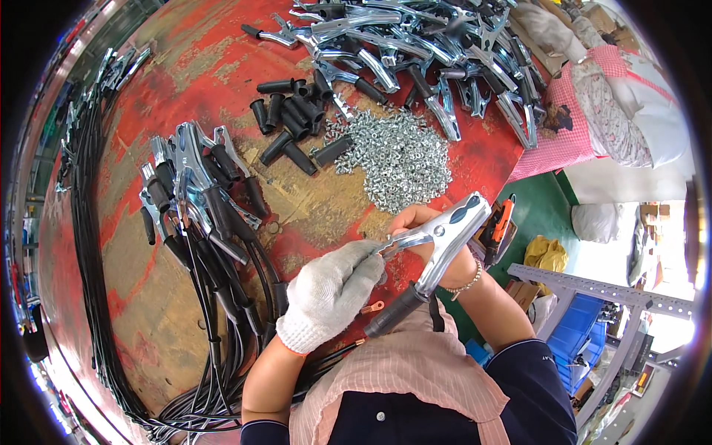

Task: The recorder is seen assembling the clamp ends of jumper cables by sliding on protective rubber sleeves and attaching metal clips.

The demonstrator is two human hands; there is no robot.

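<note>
A silver ground clamp [439,233] is held up in front of me, jaws pointing to the upper right. A black sleeve [395,310] covers one of its handles; the other handle is bare. My left hand [326,291], in a white knitted glove, pinches the end of the bare handle. Bare and wearing a bead bracelet, my right hand [417,218] curls behind that same handle, its fingers partly hidden by the clamp. Below the gloved hand, a copper lug [373,306] shows near the table's edge. Beyond the right fingers lies a heap of small screws [404,157].
Loose black sleeves [293,115] lie left of the screws on the worn red table [311,204]. Many clamps [400,44] are piled at the far side. Cabled clamps [196,178] and black cables [89,297] occupy the left. A metal rack [604,288] stands at right.
</note>
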